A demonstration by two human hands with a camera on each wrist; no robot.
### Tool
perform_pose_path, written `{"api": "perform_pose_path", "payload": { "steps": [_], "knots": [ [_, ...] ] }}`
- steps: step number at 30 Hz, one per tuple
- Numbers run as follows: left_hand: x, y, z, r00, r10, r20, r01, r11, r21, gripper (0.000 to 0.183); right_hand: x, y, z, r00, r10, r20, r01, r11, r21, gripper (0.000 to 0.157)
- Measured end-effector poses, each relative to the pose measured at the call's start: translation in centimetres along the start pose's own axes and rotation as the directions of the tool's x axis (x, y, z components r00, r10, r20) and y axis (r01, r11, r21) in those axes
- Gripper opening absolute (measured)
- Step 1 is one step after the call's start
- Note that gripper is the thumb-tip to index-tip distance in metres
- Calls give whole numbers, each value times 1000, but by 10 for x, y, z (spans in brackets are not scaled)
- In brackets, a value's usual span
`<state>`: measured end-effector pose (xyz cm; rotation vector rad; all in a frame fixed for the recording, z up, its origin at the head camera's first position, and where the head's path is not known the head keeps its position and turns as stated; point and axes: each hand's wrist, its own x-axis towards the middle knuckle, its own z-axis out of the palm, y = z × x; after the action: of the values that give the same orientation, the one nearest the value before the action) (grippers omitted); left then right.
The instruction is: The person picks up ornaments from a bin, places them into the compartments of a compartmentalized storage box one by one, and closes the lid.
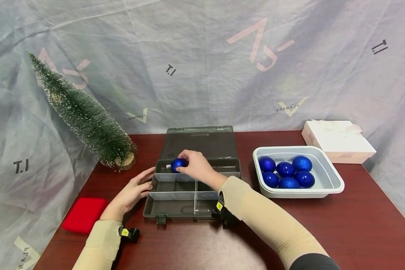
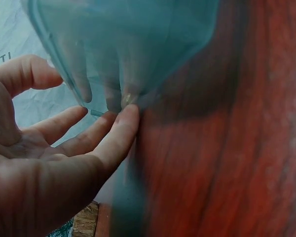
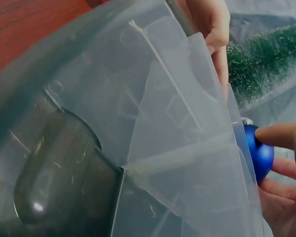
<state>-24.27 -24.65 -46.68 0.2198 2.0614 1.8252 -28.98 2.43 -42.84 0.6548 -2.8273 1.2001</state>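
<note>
Over the back row of a smoky clear compartment box (image 1: 171,205), my right hand (image 1: 199,167) pinches a shiny blue Christmas ball (image 1: 178,165). The ball's silver cap points left in the head view. In the right wrist view, thumb and fingers hold the ball (image 3: 260,155) behind the clear dividers (image 3: 187,148). My left hand (image 1: 132,193) is at the box's left side, its fingers extended. From the left wrist, those fingertips (image 2: 128,113) touch the box's outer wall (image 2: 123,39), with the thumb near the rim. The box's lid (image 1: 199,144) is laid back.
To the right stands a white tub (image 1: 324,191) with several blue balls, some glittery. Behind it lies a white gift box (image 1: 344,140) with a ribbon. A small frosted Christmas tree (image 1: 84,112) leans at the back left, and a red pouch-like item (image 1: 85,215) lies front left.
</note>
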Motion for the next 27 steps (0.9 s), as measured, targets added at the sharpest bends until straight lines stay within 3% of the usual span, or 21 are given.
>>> {"api": "perform_pose_path", "payload": {
  "steps": [9, 17, 27],
  "knots": [
    [0, 0, -2, 1000, -7, 5, 7, 1000, 13, 69, 2, -8, 8, 996, 89, -6, -88, 974, -210, 39],
    [1, 0, -1, 1000, -4, 2, 4, 1000, 14, 69, 1, -17, 5, 985, 171, 23, -162, 961, -225, 36],
    [0, 1, -1, 1000, -17, 5, 17, 1000, 24, 67, -4, -19, -8, 989, 148, 19, -139, 959, -246, 34]
  ]
}}
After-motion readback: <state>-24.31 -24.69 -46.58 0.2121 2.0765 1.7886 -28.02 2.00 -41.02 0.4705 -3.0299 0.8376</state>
